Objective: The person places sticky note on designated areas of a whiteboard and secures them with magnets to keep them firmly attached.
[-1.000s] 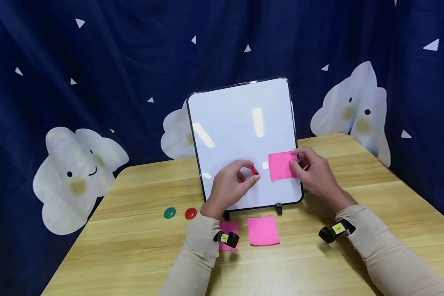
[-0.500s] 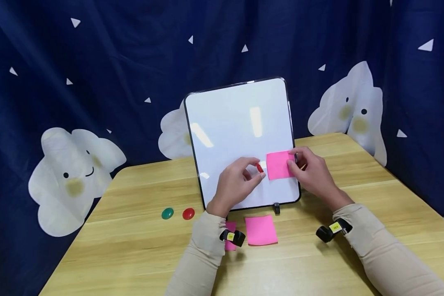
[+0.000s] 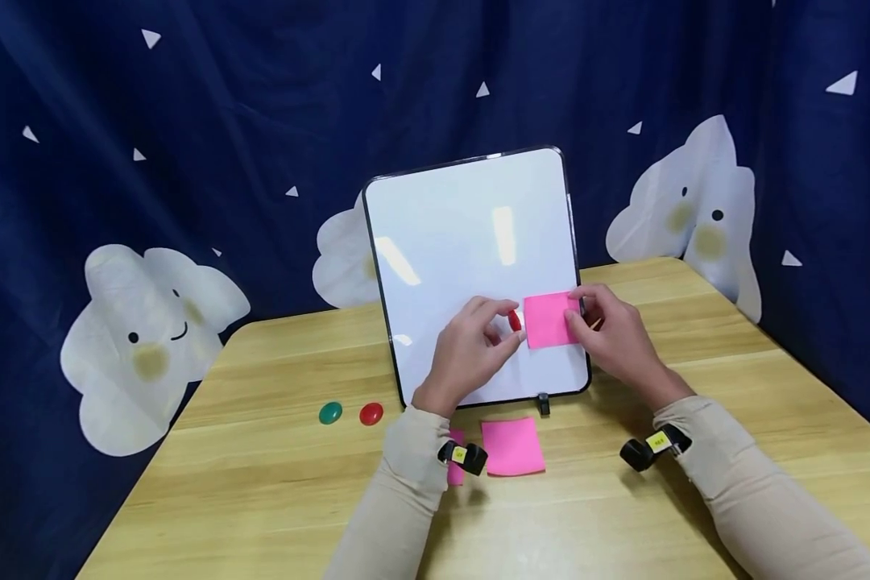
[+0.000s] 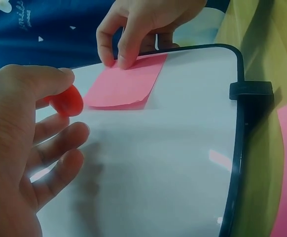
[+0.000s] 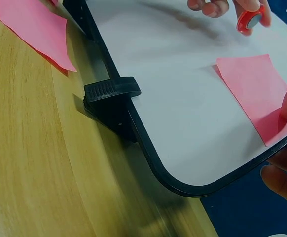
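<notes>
Red magnet (image 3: 515, 321) is in front of the whiteboard (image 3: 464, 234), over its lower right area, just left of the held pink note (image 3: 548, 321). Note sits on the board's lower right, at the right rim.

Nearest: beige sleeves (image 3: 761, 491) come in from in front of the whiteboard, a black wrist device (image 3: 656, 447) with a yellow label at each cuff.

On the wood-grain worktop (image 3: 275, 499), directly in front of the whiteboard: a flat pink note (image 3: 513, 448), plus a partly covered pink note (image 3: 454, 475) to its left, mostly behind the left wrist. Front left of the whiteboard: a green disc (image 3: 330, 412) and a red disc (image 3: 371, 413), side by side, apart.

Left hand (image 3: 471, 350), in front of the board: thumb and index pinch the magnet, other fingers loosely bent. Right wrist view shows the magnet's grey face.

Right hand (image 3: 616, 334), at the board's right rim: pinches the held note's right edge, thumb on its front, some fingers behind the rim.

Whiteboard leans back, black rim, black foot (image 3: 544, 404) clipped on its bottom edge. Behind it: dark blue curtain (image 3: 261, 97) with white clouds (image 3: 148, 354) and small triangles.
</notes>
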The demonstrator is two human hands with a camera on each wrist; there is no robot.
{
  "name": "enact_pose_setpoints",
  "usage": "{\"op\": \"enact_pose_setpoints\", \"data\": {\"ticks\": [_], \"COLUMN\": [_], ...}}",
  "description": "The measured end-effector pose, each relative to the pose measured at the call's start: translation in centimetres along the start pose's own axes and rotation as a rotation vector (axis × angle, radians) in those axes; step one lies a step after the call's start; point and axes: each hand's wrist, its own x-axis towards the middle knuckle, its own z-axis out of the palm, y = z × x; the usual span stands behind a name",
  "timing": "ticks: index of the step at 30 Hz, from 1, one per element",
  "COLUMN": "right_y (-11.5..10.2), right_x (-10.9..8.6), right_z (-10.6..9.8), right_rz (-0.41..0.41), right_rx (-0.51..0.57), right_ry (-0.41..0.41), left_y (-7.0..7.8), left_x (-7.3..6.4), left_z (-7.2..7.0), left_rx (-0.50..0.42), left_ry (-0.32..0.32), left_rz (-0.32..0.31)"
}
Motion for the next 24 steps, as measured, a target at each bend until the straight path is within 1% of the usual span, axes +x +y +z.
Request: {"op": "enact_pose_setpoints", "data": {"ticks": [5,9,13,16,21,24], "right_y": [0.1,0.1,0.2,0.3,0.3,0.4], "right_x": [0.0,0.0,0.0,-0.1,0.0,0.0], "right_z": [0.0,0.0,0.0,0.0,0.0,0.1], "right_rz": [-0.002,-0.020,-0.020,-0.016,-0.021,-0.023], "right_rx": [-0.003,-0.003,-0.005,-0.008,-0.005,-0.004], "right_ry": [-0.006,0.003,-0.001,-0.005,-0.002,0.002], "left_y": [0.1,0.2,0.4,0.7,1.0,1.2], "left_x": [0.4,0.8,1.3,1.7,2.3,2.5], "left_z": [0.1,0.2,0.3,0.5,0.8,0.9], "left_rx": [0.019,0.028,0.042,0.062,0.127,0.150], "left_ry": [0.017,0.029,0.039,0.050,0.082,0.092], "left_rz": [0.002,0.020,0.036,0.030,-0.002,-0.015]}}
